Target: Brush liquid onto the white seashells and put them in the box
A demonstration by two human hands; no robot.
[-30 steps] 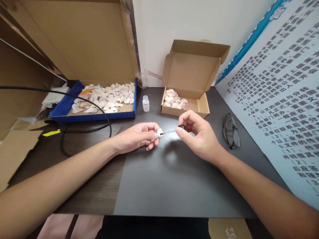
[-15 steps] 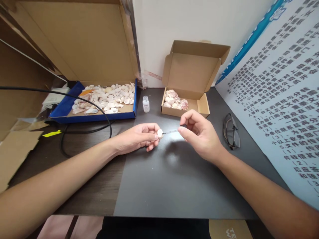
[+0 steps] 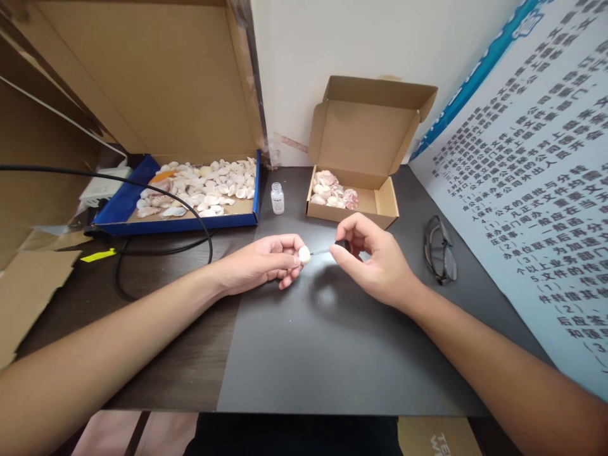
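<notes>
Between the thumb and fingers of my left hand (image 3: 268, 259) is a small white seashell (image 3: 304, 254). My right hand (image 3: 373, 256) pinches the black cap of a bottle brush applicator (image 3: 323, 251). Its thin stem points left, and the tip is at the shell; whether it touches, I cannot tell. A small clear glass bottle (image 3: 278, 199) with a label stands upright and uncapped beyond my hands.
A blue-edged box (image 3: 209, 221) of shells lies at back left, with a black cable (image 3: 190, 209) looping over it. An open cardboard box (image 3: 351, 215) with several shells stands at back right. Glasses (image 3: 440, 250) lie near the printed sheet (image 3: 532, 190).
My right hand has moved slightly left, bringing the cap of the applicator nearer the shell. My left hand holds the shell in nearly the same place.
</notes>
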